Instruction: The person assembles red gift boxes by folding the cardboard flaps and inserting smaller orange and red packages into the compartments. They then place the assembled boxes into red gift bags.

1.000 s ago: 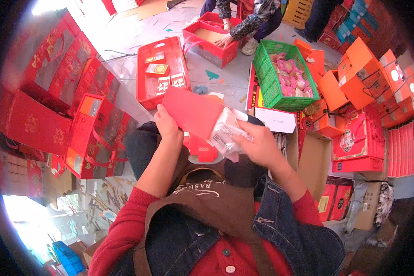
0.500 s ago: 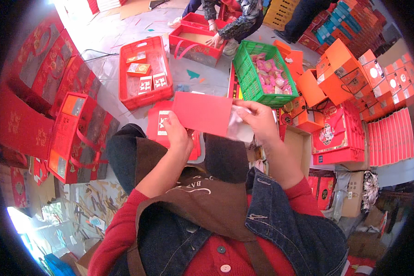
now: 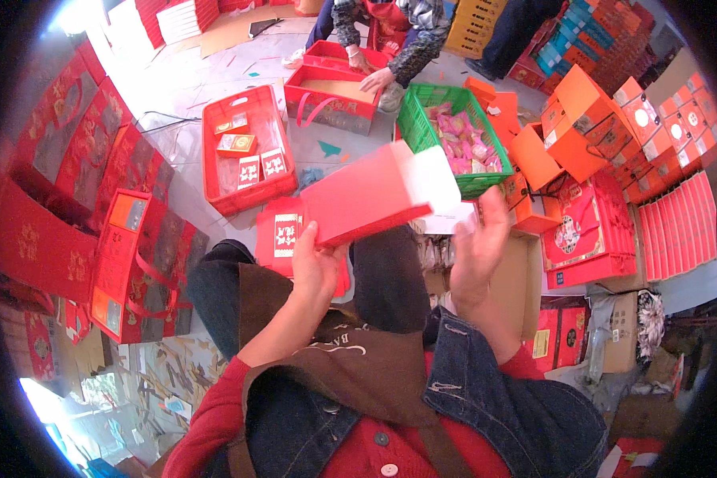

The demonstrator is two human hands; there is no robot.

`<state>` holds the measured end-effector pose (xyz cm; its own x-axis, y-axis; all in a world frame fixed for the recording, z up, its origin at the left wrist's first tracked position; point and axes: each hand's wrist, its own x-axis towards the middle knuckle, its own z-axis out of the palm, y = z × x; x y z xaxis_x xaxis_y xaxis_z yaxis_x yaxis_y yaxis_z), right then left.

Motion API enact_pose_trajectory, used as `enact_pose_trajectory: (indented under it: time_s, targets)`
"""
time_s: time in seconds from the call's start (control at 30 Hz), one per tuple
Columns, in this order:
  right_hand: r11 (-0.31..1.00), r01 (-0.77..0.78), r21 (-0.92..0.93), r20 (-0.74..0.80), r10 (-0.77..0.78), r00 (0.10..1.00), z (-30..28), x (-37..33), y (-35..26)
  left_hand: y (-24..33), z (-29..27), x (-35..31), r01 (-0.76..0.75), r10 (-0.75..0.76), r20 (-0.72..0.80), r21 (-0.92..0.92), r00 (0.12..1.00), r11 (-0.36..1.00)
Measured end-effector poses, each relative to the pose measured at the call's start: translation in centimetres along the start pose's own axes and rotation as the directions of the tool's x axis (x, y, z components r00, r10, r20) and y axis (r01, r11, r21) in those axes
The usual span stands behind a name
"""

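In front of my lap my left hand (image 3: 319, 267) is closed on the lower left edge of a red cardboard box (image 3: 370, 195). The box is opened out into a sleeve, tilted up to the right. White flaps (image 3: 436, 177) stick out of its right end. To the right of the flaps my right hand (image 3: 482, 247) is off the box; it is blurred, with its fingers apart and nothing seen in them. Flat red cartons with a white printed panel (image 3: 285, 234) lie on my lap under my left hand.
A red crate (image 3: 212, 169) with small packets stands ahead on the left. Beyond the flaps is a green basket (image 3: 492, 182) of pink packets. A co-worker's hands (image 3: 377, 79) work at a red gift box (image 3: 338, 111). Orange boxes (image 3: 585, 111) pile up right; red gift bags (image 3: 119, 263) stand left.
The flat red carton has opened into a box shape, with its white flaps spread. My right hand has let go and moved down and right. My left hand keeps its hold.
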<state>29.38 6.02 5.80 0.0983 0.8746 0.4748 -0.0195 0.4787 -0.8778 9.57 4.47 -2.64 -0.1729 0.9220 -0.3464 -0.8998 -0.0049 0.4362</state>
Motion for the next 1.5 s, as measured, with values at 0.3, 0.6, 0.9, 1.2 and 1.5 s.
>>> enact_pose_trajectory:
  time_s: [0.3,0.6,0.9,1.2,1.5]
  targets:
    - [0.937,-0.318,0.141,0.032,0.317,0.948,-1.3,-0.5,2.0,-3.4,-0.4,-5.8,-0.126,-0.503,0.539,0.756,0.676,0.642]
    - [0.891,-0.453,-0.021,0.127,0.452,0.883,-4.0,-8.8,1.6,-3.3,2.4,-3.9,-0.277,-0.215,0.692,0.525,0.689,0.805]
    - [0.927,-0.347,-0.142,0.347,0.375,0.86,-7.7,-4.2,3.7,-4.6,2.1,-0.7,0.069,-0.469,0.443,0.666,0.764,0.743]
    - [0.903,-0.355,0.241,0.249,0.296,0.922,-6.8,-2.0,6.5,-6.4,2.7,0.7,-0.179,-0.169,0.412,0.681,0.895,0.71]
    - [0.857,-0.335,-0.392,0.607,0.514,0.606,-6.7,2.9,3.7,-6.6,3.4,0.7,-0.307,-0.082,0.491,0.656,0.867,0.69]
